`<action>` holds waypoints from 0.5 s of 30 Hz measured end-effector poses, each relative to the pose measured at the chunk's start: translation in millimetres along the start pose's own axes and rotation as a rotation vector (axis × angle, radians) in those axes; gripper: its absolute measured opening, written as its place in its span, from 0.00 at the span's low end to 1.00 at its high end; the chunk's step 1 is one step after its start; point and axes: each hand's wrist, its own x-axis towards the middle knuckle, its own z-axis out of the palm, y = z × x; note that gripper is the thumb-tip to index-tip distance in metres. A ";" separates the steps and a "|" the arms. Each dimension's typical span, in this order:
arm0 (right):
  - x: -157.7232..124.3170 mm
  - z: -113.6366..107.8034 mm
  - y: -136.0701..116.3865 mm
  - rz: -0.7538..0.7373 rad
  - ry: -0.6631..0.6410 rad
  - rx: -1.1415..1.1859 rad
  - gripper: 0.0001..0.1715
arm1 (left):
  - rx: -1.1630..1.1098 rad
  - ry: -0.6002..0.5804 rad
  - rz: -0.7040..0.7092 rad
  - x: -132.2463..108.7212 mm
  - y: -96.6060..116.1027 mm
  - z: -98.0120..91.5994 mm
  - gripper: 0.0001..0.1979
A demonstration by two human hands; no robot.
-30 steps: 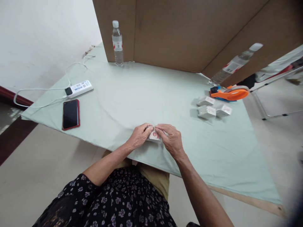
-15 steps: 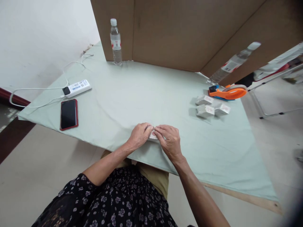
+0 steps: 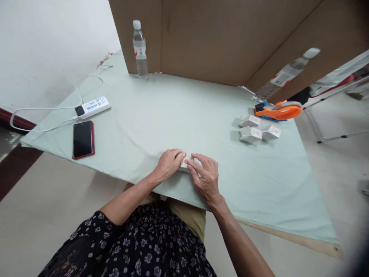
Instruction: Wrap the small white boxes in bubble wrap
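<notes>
A small white box [image 3: 185, 164] with a pinkish mark rests on the pale green tablecloth [image 3: 173, 115] near the front edge. My left hand [image 3: 170, 163] is closed on its left side, thumb along the top. From the right, my right hand [image 3: 205, 172] grips the same box with thumb and fingertips, the index finger lying over its top face. Much of the box is hidden under the fingers. Farther right, three similar small boxes [image 3: 250, 134] stand grouped, seemingly in clear film.
An orange tape dispenser [image 3: 279, 111] sits behind the grouped boxes. Water bottles stand at the back left [image 3: 140, 52] and back right [image 3: 284, 77] against a cardboard screen [image 3: 201, 42]. At left lie a phone [image 3: 83, 139] and a white power bank [image 3: 93, 108] with a cable.
My right hand has shifted slightly, its index finger now bent over the top of the box. My left hand stays almost where it was. The view has tilted a little.
</notes>
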 end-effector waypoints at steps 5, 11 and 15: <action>-13.0 -10.9 -0.1 0.092 0.069 0.082 0.09 | 0.036 0.004 -0.009 0.1 -0.9 -2.0 0.16; -15.3 -16.5 19.2 0.215 -0.188 0.208 0.33 | 0.008 -0.007 -0.035 0.2 -3.4 -3.3 0.16; -7.8 -4.0 37.4 0.197 -0.415 0.282 0.52 | 0.004 0.010 -0.073 -0.7 -5.2 -3.1 0.17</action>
